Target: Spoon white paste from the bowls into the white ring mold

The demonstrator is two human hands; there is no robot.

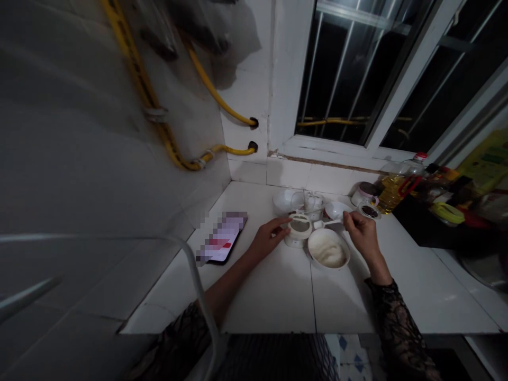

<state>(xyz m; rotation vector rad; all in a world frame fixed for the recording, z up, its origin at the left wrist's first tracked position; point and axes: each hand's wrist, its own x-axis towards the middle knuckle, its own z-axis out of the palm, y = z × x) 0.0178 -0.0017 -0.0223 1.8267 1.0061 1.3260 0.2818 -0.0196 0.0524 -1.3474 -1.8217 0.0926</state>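
My right hand (362, 236) pinches the handle of a small white spoon (330, 223), its bowl end pointing left above a white bowl. My left hand (270, 238) is at the left rim of a small round white jar (297, 242), index finger and thumb curled against its edge. The jar's top looks greyish; whether that is a see-through lid or its contents, I cannot tell. Just right of the jar stands the white bowl (345, 260), holding a pale, flour-like mass. Behind it is another small white bowl (335, 210).
A phone (224, 241) with a lit screen lies left of my left hand. Clear containers (286, 201) stand behind the jar. A lidded jar (364, 193), an open dark-filled jar (370, 211) and an oil bottle (391, 193) are at the right. Yellow pipe (170, 143) runs along the wall.
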